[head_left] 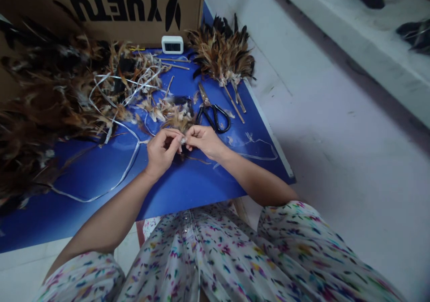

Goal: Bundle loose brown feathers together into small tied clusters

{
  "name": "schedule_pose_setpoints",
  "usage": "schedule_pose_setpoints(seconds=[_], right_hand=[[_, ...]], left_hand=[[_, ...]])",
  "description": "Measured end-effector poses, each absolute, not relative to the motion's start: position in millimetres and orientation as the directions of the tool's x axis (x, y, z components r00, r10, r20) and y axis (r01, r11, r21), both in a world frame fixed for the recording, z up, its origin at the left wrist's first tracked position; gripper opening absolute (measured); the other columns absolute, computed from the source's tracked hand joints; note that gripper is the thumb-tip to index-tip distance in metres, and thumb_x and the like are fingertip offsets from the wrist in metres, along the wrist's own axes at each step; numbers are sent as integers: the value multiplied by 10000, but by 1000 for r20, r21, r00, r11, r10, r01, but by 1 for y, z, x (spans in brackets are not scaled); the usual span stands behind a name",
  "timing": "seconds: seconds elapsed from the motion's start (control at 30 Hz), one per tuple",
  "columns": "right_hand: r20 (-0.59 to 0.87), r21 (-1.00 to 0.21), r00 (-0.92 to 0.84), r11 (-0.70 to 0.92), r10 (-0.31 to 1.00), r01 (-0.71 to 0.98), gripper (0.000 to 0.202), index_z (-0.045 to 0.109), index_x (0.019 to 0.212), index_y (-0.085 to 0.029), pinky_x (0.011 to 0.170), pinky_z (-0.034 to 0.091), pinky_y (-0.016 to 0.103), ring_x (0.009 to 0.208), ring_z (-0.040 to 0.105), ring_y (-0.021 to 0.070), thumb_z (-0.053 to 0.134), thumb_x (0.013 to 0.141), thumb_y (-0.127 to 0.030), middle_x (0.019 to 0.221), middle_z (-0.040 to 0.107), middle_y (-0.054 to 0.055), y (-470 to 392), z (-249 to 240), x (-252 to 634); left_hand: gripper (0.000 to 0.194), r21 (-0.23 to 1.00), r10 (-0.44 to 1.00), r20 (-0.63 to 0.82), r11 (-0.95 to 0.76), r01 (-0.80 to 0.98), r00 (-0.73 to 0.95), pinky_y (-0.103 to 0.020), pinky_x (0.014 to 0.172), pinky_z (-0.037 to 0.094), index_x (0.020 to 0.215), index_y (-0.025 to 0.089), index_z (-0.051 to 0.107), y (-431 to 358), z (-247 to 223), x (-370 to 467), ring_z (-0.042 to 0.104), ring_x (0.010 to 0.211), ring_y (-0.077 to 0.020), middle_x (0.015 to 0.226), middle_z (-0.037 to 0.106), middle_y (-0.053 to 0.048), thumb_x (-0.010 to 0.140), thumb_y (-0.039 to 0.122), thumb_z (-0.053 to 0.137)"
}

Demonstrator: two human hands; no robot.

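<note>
Near the front middle of the blue table, my left hand [164, 151] and my right hand [205, 142] meet with their fingertips pinched together. Between them is a small feather tuft [183, 140] with a whitish, fluffy end, which both hands hold. Just beyond my fingers lie loose brown and cream feathers [174, 114]. Black-handled scissors [215, 114] rest behind my right hand, their blades pointing away. A white string [134, 154] curves over the table to the left of my left hand.
A large feather heap [67, 82] covers the left side of the blue table [161, 194]. Feather bundles on sticks [223, 53] lie at the back right. Behind stand a white digital clock [172, 45] and a cardboard box [134, 2]. A wall [302, 91] borders the right.
</note>
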State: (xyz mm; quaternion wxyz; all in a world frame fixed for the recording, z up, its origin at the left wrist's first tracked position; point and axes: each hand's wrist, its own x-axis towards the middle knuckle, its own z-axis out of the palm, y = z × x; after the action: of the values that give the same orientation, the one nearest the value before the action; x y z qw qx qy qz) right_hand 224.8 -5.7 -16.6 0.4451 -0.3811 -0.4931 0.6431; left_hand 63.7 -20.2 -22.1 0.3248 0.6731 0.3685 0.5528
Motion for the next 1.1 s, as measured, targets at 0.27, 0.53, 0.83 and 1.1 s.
schedule_pose_setpoints(seconds=[0.27, 0.53, 0.83, 1.1], right_hand=[[19, -1000, -413, 17, 911, -10, 305, 582, 788, -172, 569, 462, 227, 575, 559, 86, 722, 768, -442, 632, 592, -38, -6, -10, 236], [166, -916, -364, 280, 917, 287, 163, 623, 794, -173, 614, 396, 246, 613, 504, 97, 628, 857, -324, 673, 588, -28, -8, 2, 247], [278, -814, -460, 462, 843, 353, 99, 605, 824, -180, 696, 401, 260, 693, 530, 114, 554, 897, -224, 799, 636, 0, -8, 8, 253], [347, -732, -473, 549, 810, 403, 96, 585, 886, -197, 741, 410, 274, 771, 550, 135, 520, 942, -240, 879, 646, 18, -11, 8, 254]], left_hand=[[175, 884, 882, 455, -464, 55, 123, -204, 504, 486, 859, 191, 515, -18, -19, 66, 573, 513, -62, 796, 650, 6, 923, 327, 606], [230, 915, 907, 385, -399, 55, 173, -226, 542, 500, 854, 199, 518, -17, -18, 65, 580, 544, -78, 793, 652, -5, 911, 398, 616], [232, 927, 917, 355, -370, 56, 185, -216, 534, 499, 859, 193, 535, -16, -19, 64, 585, 545, -78, 776, 655, -1, 896, 398, 638], [296, 937, 930, 327, -343, 73, 169, -194, 478, 483, 845, 188, 568, -14, -20, 64, 566, 506, -76, 669, 607, 27, 834, 452, 701]])
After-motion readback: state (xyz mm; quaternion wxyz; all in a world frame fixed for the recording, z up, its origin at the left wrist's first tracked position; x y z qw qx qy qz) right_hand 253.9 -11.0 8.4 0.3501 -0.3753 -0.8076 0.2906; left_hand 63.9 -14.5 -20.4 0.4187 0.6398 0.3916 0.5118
